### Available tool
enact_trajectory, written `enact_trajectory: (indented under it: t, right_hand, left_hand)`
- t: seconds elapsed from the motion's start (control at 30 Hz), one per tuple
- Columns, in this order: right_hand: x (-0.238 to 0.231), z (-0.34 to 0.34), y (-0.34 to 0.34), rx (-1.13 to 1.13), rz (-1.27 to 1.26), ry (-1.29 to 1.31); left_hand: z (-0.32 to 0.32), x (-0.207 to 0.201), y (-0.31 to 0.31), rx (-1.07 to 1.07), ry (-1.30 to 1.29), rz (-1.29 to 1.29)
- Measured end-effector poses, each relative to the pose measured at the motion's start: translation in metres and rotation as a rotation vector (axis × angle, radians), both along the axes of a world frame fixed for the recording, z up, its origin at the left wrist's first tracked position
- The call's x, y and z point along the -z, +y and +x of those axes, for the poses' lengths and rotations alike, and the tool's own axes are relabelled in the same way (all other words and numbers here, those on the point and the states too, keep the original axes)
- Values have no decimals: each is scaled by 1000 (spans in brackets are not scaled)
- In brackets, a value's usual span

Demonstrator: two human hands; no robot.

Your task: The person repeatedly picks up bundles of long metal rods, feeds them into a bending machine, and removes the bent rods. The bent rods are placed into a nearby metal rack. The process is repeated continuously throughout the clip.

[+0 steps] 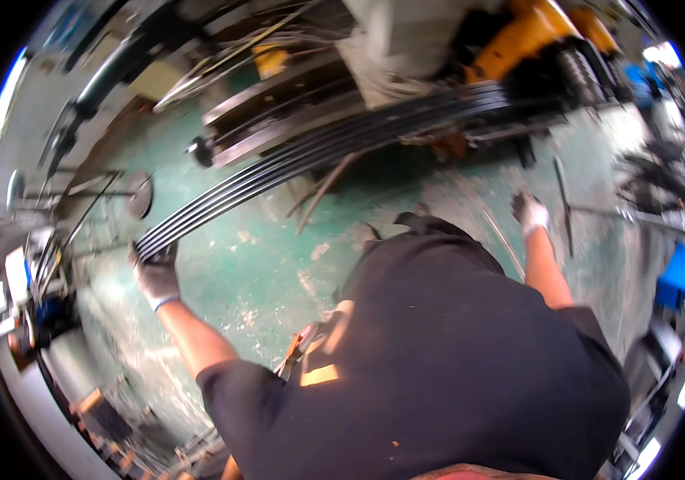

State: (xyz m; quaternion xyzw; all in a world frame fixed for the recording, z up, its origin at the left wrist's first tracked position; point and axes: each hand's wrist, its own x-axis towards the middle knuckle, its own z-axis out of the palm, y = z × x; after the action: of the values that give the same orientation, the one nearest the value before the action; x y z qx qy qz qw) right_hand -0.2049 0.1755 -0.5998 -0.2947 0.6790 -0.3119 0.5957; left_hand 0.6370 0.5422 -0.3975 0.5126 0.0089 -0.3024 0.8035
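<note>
My left hand [157, 276], in a pale glove, is closed round the near left ends of several long black tubes [234, 190]. The tubes lie side by side and bow gently in the wide view. They run up to the right across the front of a machine, where their far ends get lost in dark parts. Off to the right of my body is my gloved right hand [530, 213], apart from the tubes. Its fingers look dark and smeared, so their pose is unclear, and I see nothing held in it.
Beyond the tubes stands a machine with a heavy metal bed [286, 108] and an orange part [518, 40]. A round disc on a stand [140, 194] is at the left. A thin metal bar [564, 204] lies beyond my right hand, with a blue box [677, 276] farther right. The green floor [222, 280] is worn.
</note>
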Motion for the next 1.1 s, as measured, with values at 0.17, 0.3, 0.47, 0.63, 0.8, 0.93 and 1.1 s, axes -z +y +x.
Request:
enact_trajectory:
  t: [0.17, 0.3, 0.47, 0.63, 0.8, 0.93, 1.1]
  right_hand:
    - [-25, 38, -13, 84, -44, 0]
    - [-37, 55, -37, -34, -5, 188]
    - [-36, 21, -63, 13, 79, 172]
    - [10, -48, -116, -146, 209, 240]
    - [39, -99, -191, -620, 231, 729]
    - [13, -104, -234, -638, 162, 693]
    - [-6, -111, -237, -440, 104, 606]
  left_hand:
    - [15, 7, -1, 102, -70, -107]
    - [9, 11, -7, -258, 10, -91]
    - [-105, 48, -70, -400, 303, -116]
    - [-250, 145, -172, -391, 532, 12]
    - [-407, 187, -283, -35, 811, 213]
    - [-443, 227, -292, 684, -48, 414]
    - [-464, 158, -330, 887, -1323, 862]
